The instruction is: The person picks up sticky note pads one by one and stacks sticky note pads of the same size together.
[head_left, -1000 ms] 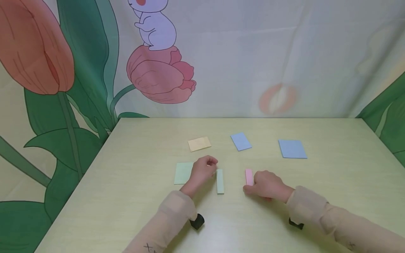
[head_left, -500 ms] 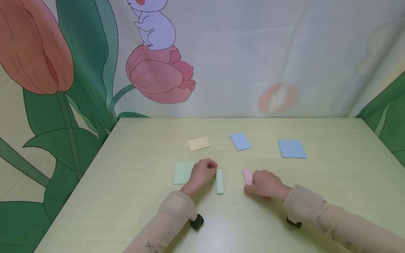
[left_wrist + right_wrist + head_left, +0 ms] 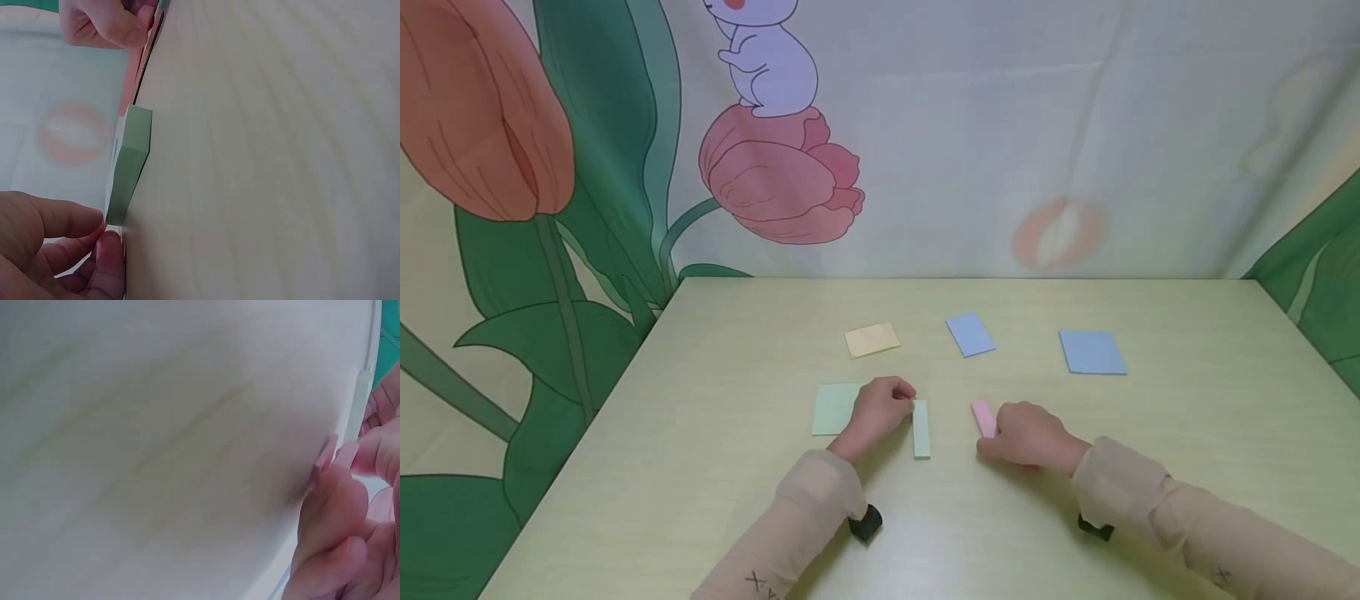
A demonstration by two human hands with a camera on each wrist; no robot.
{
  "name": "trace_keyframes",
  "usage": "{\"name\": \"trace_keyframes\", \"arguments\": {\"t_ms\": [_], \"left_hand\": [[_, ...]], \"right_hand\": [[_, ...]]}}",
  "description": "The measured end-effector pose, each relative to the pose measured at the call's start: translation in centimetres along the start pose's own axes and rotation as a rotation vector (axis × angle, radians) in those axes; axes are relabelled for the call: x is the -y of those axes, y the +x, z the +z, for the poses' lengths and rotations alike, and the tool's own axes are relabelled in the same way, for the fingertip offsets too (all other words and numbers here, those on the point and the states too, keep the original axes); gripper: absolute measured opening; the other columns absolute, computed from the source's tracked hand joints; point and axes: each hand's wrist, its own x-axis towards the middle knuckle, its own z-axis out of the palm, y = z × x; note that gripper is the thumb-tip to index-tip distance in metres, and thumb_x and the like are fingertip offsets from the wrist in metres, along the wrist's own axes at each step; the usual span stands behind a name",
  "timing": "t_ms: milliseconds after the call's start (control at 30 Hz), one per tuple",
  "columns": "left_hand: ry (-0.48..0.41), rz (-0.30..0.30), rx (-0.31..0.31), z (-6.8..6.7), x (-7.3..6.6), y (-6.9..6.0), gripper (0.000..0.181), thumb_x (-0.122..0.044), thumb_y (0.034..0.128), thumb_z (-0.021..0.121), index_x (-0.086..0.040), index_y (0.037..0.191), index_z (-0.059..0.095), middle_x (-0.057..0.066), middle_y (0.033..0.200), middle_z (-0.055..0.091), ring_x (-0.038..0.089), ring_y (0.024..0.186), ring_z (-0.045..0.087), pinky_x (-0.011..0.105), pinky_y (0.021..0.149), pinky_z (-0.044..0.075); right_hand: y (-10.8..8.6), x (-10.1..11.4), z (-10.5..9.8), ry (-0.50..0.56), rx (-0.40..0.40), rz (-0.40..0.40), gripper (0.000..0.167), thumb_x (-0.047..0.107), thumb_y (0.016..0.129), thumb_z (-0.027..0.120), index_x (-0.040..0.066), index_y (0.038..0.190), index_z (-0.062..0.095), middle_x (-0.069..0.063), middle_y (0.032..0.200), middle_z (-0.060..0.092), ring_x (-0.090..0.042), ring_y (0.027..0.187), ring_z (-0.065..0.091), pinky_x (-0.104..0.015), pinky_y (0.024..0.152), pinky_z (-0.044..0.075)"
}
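A narrow green sticky-note pad (image 3: pixel 921 429) lies lengthwise on the table in the head view. My left hand (image 3: pixel 880 412) is at its far end, thumb and index fingertip pinching the corner. The left wrist view shows the green pad's (image 3: pixel 130 162) thick side beside those fingertips. To the right, my right hand (image 3: pixel 1030 433) grips the near part of a narrow pink sticky-note pad (image 3: pixel 982 418), which is tilted on the table. Fingers hide its near end. The right wrist view shows the pink pad (image 3: pixel 345 454) between thumb and finger. A square green pad (image 3: pixel 835 408) is partly behind my left hand.
Farther back lie a yellow rectangular pad (image 3: pixel 872 340), a blue rectangular pad (image 3: pixel 970 334) and a blue square pad (image 3: pixel 1093 352). A printed curtain (image 3: pixel 955 150) hangs behind the table's (image 3: pixel 700 400) far edge.
The pink pad's far end has swung left toward the green strip, with my right hand turning it. My left hand has shifted very slightly; the other pads stay in place.
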Motion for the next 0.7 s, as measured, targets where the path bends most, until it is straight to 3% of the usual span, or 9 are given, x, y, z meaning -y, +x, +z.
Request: {"name": "trace_keyframes", "arguments": {"t_ms": [500,700], "left_hand": [[0.014,0.004,0.006,-0.1,-0.1,-0.1,0.010,-0.004,0.0788,0.057,-0.004,0.087,0.064,0.005,0.080,0.060,0.015,0.074,0.050,0.023,0.067,0.041],[0.011,0.007,0.004,-0.1,0.0,-0.1,0.010,-0.004,0.0791,0.057,-0.004,0.087,0.064,0.006,0.081,0.061,0.015,0.074,0.050,0.023,0.066,0.041]], "right_hand": [[-0.5,1.1,-1.1,-0.017,0.034,-0.153,0.031,0.028,0.076,0.060,0.010,0.053,0.052,0.002,0.043,0.039,-0.010,0.037,0.036,-0.020,0.039,0.028],[-0.3,1.0,-1.2,-0.072,-0.006,-0.288,0.031,0.026,0.074,0.059,0.014,0.050,0.044,0.005,0.046,0.037,-0.007,0.040,0.034,-0.018,0.041,0.026]]}}
